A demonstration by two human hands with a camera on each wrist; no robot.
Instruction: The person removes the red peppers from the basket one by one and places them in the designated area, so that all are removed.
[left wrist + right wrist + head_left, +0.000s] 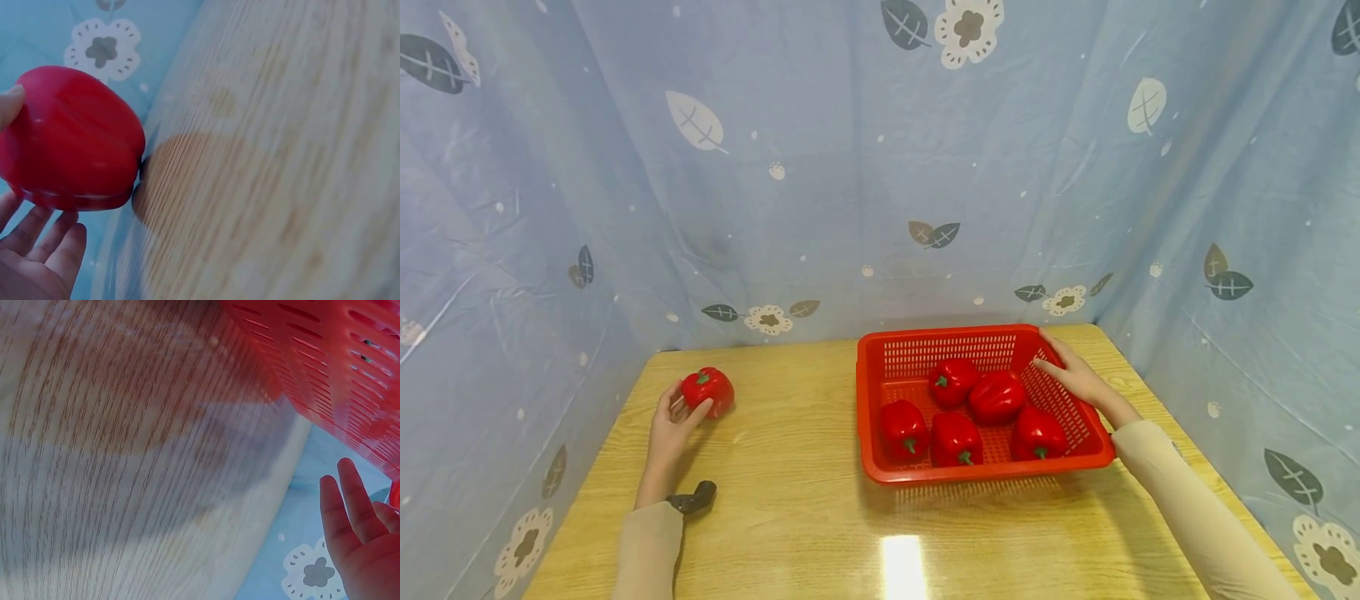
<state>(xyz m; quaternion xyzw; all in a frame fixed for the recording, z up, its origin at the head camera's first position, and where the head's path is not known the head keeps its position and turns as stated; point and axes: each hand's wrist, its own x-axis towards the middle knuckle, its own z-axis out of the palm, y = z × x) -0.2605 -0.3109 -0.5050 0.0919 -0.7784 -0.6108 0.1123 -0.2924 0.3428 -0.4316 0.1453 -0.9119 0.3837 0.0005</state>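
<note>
A red bell pepper [709, 392] with a green stem sits at the table's left side. My left hand [672, 421] holds it, the thumb on one side and the fingers on the other. In the left wrist view the pepper [72, 140] stands against the wood, fingertips along its edge. On the right is a red slotted plastic basket [992, 477] with several red bell peppers [997, 397] inside. My right hand [1078, 379] straddles its right rim, thumb inside. Straight fingers [356, 503] show outside the basket wall [306, 356] in the right wrist view.
Both things stand on a light wooden table [782, 467]. A blue curtain [820, 192] with leaves and flowers hangs behind and at both sides. A dark strap piece [694, 498] sits at the left wrist.
</note>
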